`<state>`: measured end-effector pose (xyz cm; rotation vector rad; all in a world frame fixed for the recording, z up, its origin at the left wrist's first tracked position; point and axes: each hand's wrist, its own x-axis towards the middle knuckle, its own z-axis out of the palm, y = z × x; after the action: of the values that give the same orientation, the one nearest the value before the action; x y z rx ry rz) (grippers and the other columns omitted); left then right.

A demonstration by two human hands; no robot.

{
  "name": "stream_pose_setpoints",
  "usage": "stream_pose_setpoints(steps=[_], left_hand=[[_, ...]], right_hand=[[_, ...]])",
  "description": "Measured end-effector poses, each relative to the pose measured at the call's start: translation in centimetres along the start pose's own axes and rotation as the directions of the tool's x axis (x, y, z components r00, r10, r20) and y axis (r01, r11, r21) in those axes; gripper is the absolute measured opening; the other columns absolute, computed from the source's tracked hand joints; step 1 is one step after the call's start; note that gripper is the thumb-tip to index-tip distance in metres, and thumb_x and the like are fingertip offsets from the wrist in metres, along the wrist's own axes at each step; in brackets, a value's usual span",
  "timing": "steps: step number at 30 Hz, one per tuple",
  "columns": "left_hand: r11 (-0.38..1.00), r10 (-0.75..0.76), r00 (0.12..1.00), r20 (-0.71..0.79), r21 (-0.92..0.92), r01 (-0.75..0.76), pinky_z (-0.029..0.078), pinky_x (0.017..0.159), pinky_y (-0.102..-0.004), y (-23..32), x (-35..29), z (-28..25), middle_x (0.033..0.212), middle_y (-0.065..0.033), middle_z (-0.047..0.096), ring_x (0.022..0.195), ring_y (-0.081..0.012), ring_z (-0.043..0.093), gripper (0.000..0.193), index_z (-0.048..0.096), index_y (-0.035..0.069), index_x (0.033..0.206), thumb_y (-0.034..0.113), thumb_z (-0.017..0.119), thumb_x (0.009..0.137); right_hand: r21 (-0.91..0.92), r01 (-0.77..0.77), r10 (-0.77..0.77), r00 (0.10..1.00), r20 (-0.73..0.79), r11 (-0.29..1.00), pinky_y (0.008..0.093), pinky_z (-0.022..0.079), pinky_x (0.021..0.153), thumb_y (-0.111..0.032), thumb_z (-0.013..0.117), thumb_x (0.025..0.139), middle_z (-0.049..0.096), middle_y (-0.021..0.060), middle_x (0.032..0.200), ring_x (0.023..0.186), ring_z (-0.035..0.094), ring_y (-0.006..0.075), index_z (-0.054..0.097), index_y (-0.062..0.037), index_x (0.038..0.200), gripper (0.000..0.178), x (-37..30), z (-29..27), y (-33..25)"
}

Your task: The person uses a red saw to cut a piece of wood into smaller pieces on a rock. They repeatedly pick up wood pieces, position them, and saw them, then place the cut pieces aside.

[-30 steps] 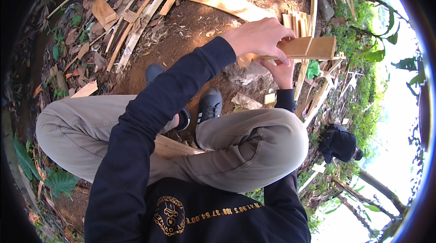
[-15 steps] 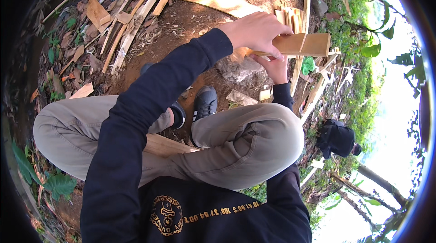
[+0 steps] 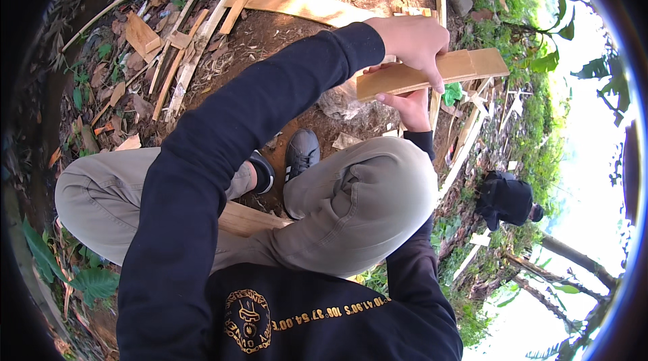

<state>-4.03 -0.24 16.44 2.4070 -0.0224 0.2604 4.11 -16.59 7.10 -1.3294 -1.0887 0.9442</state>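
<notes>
My left hand [image 3: 412, 40] reaches across and closes over a pair of thin wooden boards [image 3: 405, 80], fingers bent down along the edge. The boards lie one on the other, with the end of one sticking out past the other on the right. Under them is my right hand [image 3: 413, 111], its thumb against the lower edge and its other fingers mostly hidden behind the wood. Below the boards' left end sits a grey stone [image 3: 343, 103] on the soil.
A wide plank [image 3: 304, 6] lies on the dirt beyond my hands. Long wood strips [image 3: 192, 54] and scraps cover the ground at left. More strips [image 3: 466, 138] lie at right. A plank [image 3: 250, 219] is under my legs. A person in dark clothes [image 3: 506, 199] is farther right.
Both hands and the boards have shifted slightly right. The boards have tilted, their right end up, and more of their left part now shows.
</notes>
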Motion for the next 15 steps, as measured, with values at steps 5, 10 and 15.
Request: stream_pose_setpoints(steps=[5, 10, 15], left_hand=[[0.982, 0.001, 0.995, 0.104, -0.189, 0.019, 0.058, 0.073, -0.0333, -0.3, 1.5, -1.6, 0.088, -0.0124, 0.076, 0.077, -0.0222, 0.073, 0.069, 0.077, -0.002, 0.107, 0.056, 0.084, 0.07], [0.981, 0.061, 0.996, 0.067, -0.188, -0.047, 0.059, 0.077, -0.0334, 0.0, 1.5, -2.2, 0.095, -0.0117, 0.077, 0.084, -0.0231, 0.074, 0.068, 0.075, 0.0, 0.113, 0.049, 0.087, 0.068], [0.983, 0.057, 0.996, -0.062, -0.171, -0.067, 0.056, 0.096, -0.0406, -3.2, -2.0, 0.7, 0.114, -0.0133, 0.074, 0.105, -0.0262, 0.072, 0.07, 0.068, 0.005, 0.127, 0.037, 0.09, 0.068]], right_hand=[[0.106, -0.048, 0.056, 0.996, -0.073, 0.993, 0.042, 0.058, 0.095, 0.003, 0.084, 0.074, 0.071, 0.0202, 0.112, 0.106, 0.071, 0.0314, 0.058, 0.0093, 0.119, 0.052, -0.8, 0.4, -2.1], [-0.032, 0.031, -0.035, 0.987, -0.157, 0.999, 0.0389, 0.058, 0.095, 0.0, 0.086, 0.076, 0.072, 0.0166, 0.112, 0.103, 0.071, 0.0243, 0.059, 0.0076, 0.118, 0.05, 0.0, -0.4, -1.4], [-0.499, 0.023, -0.113, 0.982, -0.15, 0.866, 0.0328, 0.057, 0.091, -0.008, 0.09, 0.072, 0.072, 0.0099, 0.112, 0.098, 0.069, 0.016, 0.065, 0.0027, 0.12, 0.054, 1.7, -2.9, 3.3]])
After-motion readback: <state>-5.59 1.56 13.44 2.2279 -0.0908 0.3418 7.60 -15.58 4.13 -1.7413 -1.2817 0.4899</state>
